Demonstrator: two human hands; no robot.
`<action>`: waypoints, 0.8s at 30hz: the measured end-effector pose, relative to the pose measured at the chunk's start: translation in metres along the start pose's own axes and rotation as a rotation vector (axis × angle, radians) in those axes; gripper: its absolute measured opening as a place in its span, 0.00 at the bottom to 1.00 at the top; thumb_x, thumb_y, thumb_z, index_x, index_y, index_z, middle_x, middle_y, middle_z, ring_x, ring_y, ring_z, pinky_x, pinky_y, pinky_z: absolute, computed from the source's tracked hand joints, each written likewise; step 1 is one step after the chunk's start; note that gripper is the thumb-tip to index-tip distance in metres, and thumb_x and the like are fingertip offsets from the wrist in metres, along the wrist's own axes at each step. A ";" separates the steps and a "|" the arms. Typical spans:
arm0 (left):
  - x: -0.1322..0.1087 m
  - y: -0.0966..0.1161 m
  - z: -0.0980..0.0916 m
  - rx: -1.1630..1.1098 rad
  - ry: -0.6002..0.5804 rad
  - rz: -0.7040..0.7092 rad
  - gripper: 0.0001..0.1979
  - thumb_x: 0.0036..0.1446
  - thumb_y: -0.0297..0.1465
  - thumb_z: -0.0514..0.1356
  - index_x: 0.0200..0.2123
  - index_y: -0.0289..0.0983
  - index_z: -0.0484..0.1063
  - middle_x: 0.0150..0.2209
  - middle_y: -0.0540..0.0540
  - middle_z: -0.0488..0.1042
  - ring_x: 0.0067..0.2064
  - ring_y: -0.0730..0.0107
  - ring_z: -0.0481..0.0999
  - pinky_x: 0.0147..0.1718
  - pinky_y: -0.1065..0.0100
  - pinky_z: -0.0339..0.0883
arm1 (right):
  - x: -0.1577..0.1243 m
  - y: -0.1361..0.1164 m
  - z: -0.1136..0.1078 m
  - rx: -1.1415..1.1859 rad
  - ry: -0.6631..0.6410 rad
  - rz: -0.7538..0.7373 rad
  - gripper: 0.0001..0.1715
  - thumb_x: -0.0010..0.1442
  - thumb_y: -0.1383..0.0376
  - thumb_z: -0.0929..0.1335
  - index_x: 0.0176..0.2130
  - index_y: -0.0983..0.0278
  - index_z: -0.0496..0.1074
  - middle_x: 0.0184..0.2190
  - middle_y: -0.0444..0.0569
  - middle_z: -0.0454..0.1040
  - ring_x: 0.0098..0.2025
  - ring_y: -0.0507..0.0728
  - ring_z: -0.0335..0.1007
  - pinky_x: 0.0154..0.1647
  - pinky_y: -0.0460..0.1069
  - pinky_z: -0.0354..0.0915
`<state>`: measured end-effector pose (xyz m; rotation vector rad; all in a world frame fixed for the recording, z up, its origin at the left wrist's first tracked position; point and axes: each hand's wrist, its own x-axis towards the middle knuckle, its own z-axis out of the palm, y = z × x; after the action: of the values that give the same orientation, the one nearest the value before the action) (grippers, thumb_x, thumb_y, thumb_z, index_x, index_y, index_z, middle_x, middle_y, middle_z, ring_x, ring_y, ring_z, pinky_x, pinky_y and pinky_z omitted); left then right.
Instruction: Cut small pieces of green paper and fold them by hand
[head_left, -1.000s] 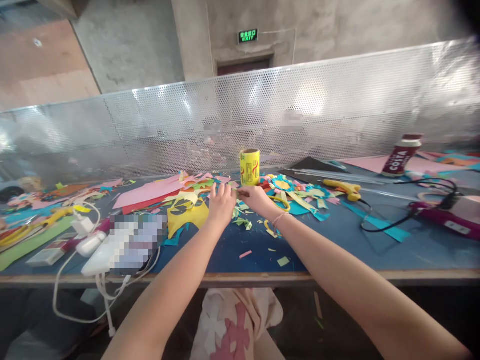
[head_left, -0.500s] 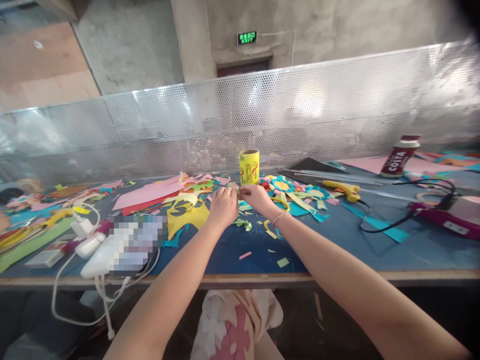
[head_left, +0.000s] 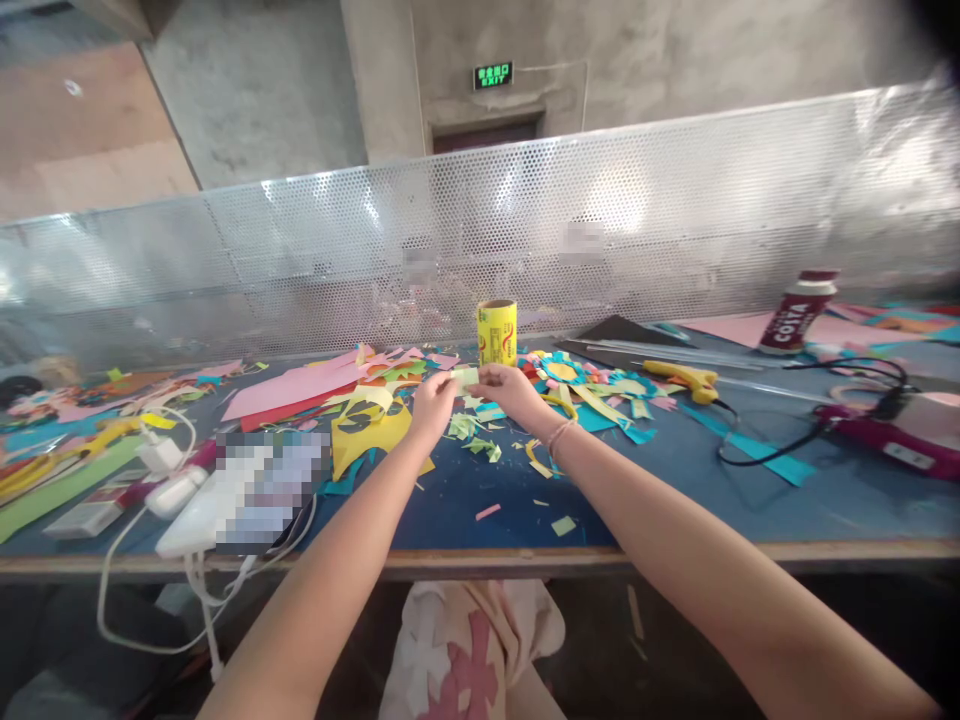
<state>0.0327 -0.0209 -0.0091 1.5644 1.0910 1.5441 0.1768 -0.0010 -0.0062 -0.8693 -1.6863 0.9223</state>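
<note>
Both my hands meet over the middle of the blue table [head_left: 675,490]. My left hand [head_left: 433,398] and my right hand [head_left: 510,388] each pinch one end of a small pale green paper piece [head_left: 466,376], held just above the table. Beneath it lie green paper scraps [head_left: 469,432]. A yellow cut-out sheet [head_left: 371,425] lies left of my left hand. A yellow tape roll [head_left: 496,332] stands upright just behind my hands.
Pink paper sheets [head_left: 300,385] and coloured scraps cover the back. A yellow glue gun [head_left: 684,378] with a black cable lies at right, near a brown bottle [head_left: 795,310]. A white charger and cables [head_left: 187,500] lie at left. A perforated metal screen [head_left: 675,220] closes the far edge.
My hands have lifted slightly and drawn apart a little, and the pale green paper piece now shows between the fingertips.
</note>
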 end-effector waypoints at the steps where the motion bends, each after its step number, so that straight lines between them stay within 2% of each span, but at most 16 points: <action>1: 0.001 -0.002 0.000 -0.010 -0.009 -0.013 0.06 0.50 0.32 0.57 0.28 0.36 0.72 0.28 0.47 0.73 0.29 0.69 0.72 0.29 0.68 0.69 | 0.000 0.001 0.000 0.040 -0.010 0.023 0.15 0.42 0.59 0.72 0.30 0.64 0.69 0.24 0.44 0.72 0.27 0.52 0.69 0.28 0.46 0.66; 4: 0.003 -0.004 -0.002 -0.020 -0.055 -0.038 0.06 0.49 0.30 0.57 0.31 0.36 0.73 0.30 0.46 0.74 0.31 0.69 0.73 0.30 0.67 0.70 | 0.001 0.003 0.000 0.079 -0.001 0.041 0.12 0.44 0.62 0.71 0.31 0.64 0.69 0.24 0.44 0.73 0.27 0.52 0.70 0.27 0.45 0.66; 10: 0.003 -0.003 -0.004 -0.067 -0.045 -0.070 0.07 0.47 0.27 0.57 0.30 0.35 0.73 0.31 0.45 0.75 0.31 0.69 0.74 0.31 0.67 0.70 | 0.001 0.000 0.002 0.035 0.030 0.003 0.05 0.47 0.69 0.68 0.30 0.64 0.70 0.24 0.44 0.74 0.26 0.51 0.71 0.27 0.46 0.67; 18: 0.005 0.000 -0.007 -0.150 -0.001 -0.101 0.06 0.43 0.26 0.59 0.29 0.35 0.72 0.28 0.47 0.75 0.28 0.70 0.73 0.31 0.66 0.70 | 0.002 0.001 0.001 0.079 0.092 0.022 0.07 0.47 0.69 0.67 0.32 0.64 0.70 0.23 0.42 0.72 0.25 0.51 0.70 0.29 0.47 0.69; 24: 0.009 -0.006 -0.010 -0.145 -0.034 -0.049 0.05 0.41 0.28 0.61 0.27 0.35 0.73 0.25 0.49 0.73 0.27 0.73 0.72 0.33 0.66 0.69 | -0.001 -0.004 0.001 0.137 0.083 0.032 0.06 0.46 0.67 0.68 0.30 0.64 0.71 0.23 0.43 0.73 0.26 0.50 0.69 0.31 0.48 0.69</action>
<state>0.0213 -0.0116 -0.0101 1.4510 0.9696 1.5225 0.1757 -0.0039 -0.0030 -0.8333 -1.5242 0.9979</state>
